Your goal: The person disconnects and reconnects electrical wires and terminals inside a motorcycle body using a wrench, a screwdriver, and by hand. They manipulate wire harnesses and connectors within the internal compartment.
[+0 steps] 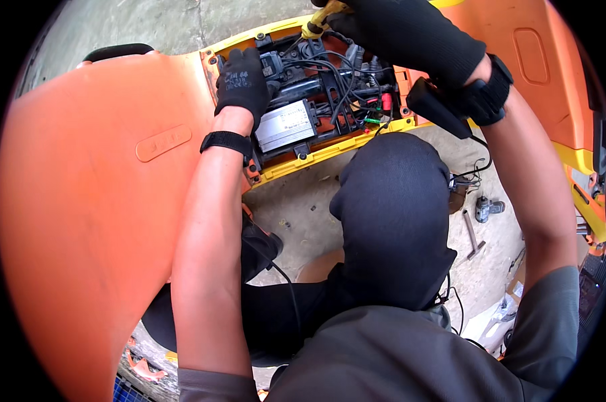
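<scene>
Left gloved hand [241,79] lies flat, fingers loose, on the black wiring bundle [330,77] left of the silver rectangular metal control box [286,125], while right gloved hand [390,27] is clamped round a yellow-handled screwdriver [318,20] above it.

Vehicle repair workshop. Indicators: bare concrete floor [303,221], orange body panel [82,201], exposed wiring compartment [330,100], a loose hand tool [474,234] and parts lying on the floor.

Both bare forearms reach forward, gloved in black. The left hand [243,77] presses flat, fingers spread. The right hand [390,30] curls closed.
</scene>
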The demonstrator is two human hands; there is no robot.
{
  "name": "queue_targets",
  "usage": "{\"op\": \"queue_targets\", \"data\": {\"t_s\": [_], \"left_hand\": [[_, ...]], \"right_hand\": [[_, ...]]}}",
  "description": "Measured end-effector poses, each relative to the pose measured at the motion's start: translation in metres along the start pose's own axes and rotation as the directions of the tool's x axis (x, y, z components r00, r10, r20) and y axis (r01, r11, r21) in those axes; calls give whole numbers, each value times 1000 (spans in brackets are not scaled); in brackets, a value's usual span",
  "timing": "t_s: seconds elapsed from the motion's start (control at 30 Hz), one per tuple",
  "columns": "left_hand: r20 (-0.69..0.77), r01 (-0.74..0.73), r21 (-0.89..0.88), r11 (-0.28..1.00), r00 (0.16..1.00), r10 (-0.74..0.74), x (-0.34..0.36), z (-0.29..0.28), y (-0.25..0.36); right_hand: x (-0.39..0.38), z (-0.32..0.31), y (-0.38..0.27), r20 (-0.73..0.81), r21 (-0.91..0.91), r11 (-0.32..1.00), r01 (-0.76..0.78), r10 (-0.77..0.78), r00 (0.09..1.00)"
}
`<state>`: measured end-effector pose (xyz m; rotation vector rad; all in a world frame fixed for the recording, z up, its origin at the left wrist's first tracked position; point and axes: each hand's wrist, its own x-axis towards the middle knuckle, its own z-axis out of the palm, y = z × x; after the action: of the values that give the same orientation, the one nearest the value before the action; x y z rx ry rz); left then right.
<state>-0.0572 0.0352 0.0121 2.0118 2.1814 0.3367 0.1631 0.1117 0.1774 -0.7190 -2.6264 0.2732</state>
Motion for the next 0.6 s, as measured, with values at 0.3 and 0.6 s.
{"op": "queue_targets", "data": {"t_s": [0.3,0.6], "left_hand": [[-54,11,-1,1000,998,-11,-3,3,-2],[-118,12,43,999,993,-7,-9,3,6]], "right_hand": [[-10,-9,-6,71,37,998,-51,48,996],[-51,-30,-31,8,118,983,-141,141,990]]}}
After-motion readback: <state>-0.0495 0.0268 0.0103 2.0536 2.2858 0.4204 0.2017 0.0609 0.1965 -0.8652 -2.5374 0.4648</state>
